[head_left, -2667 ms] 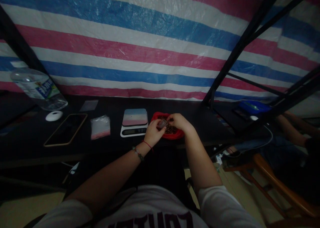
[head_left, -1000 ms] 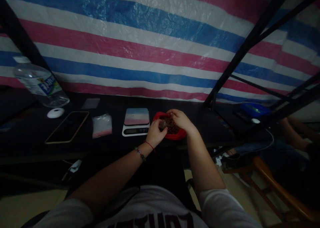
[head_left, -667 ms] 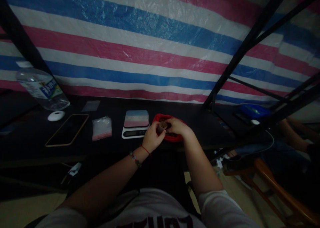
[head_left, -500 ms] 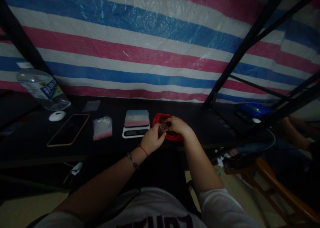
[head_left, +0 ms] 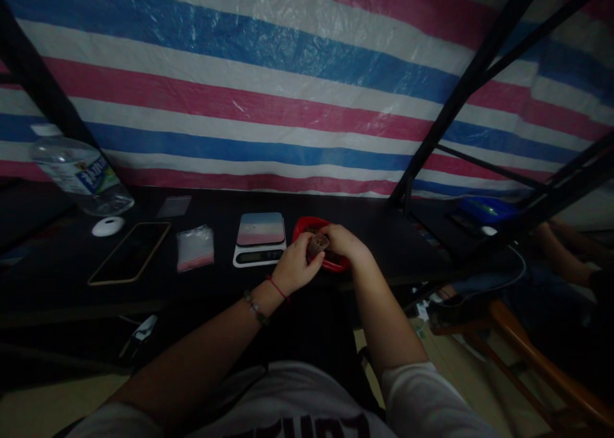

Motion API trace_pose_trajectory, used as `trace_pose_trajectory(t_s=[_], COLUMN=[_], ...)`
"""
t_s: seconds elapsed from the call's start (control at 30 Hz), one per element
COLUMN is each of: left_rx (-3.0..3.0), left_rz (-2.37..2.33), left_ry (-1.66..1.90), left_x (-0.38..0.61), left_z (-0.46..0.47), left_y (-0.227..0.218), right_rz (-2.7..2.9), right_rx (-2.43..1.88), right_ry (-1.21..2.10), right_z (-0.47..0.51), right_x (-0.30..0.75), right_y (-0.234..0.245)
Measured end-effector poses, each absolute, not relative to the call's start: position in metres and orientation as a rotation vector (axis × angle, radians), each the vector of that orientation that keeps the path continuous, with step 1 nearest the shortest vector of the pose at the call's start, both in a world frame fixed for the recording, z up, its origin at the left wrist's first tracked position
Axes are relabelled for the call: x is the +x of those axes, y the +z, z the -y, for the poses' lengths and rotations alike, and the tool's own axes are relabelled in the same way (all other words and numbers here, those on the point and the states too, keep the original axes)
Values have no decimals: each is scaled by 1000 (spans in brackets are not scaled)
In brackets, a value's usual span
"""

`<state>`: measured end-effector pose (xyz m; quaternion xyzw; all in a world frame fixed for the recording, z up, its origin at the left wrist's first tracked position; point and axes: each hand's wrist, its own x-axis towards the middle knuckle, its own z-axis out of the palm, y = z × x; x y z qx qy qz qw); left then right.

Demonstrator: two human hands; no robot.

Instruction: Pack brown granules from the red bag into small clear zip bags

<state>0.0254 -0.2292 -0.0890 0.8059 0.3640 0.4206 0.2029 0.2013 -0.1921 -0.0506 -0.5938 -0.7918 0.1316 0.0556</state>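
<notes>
My left hand [head_left: 295,263] is closed around a small clear cup [head_left: 318,244] with brown bits inside. It holds the cup tilted over the near left part of a red tray [head_left: 339,265], which contains loose dark brown bits. Just beyond the cup, my right hand [head_left: 341,242] reaches in over the tray from the right. Its fingers are bent together at the cup's far side, and their tips are partly hidden, so what they pinch cannot be made out. A kitchen scale [head_left: 259,239] with a striped reflection on its plate lies left of the tray.
Left of the scale lie a bag of small plastic bags [head_left: 195,249], a flat clear bag [head_left: 174,206], a phone [head_left: 130,252] and a white mouse [head_left: 108,226]. A large bottle [head_left: 84,172] stands behind. Black frame bars rise right; another person's arm [head_left: 563,259] shows there.
The cup has shifted slightly right and tipped so that its opening shows more. My right fingers have moved from over its opening to its far side. The view has shifted a little.
</notes>
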Motion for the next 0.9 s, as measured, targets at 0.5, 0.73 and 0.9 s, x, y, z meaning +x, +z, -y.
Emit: trace_pose_trajectory(t_s=[0.5, 0.73, 0.9], left_rx=[2157, 2141, 2163], left_rz=[-1102, -1101, -1132], left_ry=[1233, 1277, 1302], left_x=[36, 36, 36], left_z=[212, 210, 209], left_y=[-122, -124, -123], right_rz=[2147, 2055, 2093], right_rx=[-1617, -1470, -1410], right_ry=[380, 388, 457], right_z=[188, 198, 205], right_x=[219, 209, 203], right_y=[-52, -34, -27])
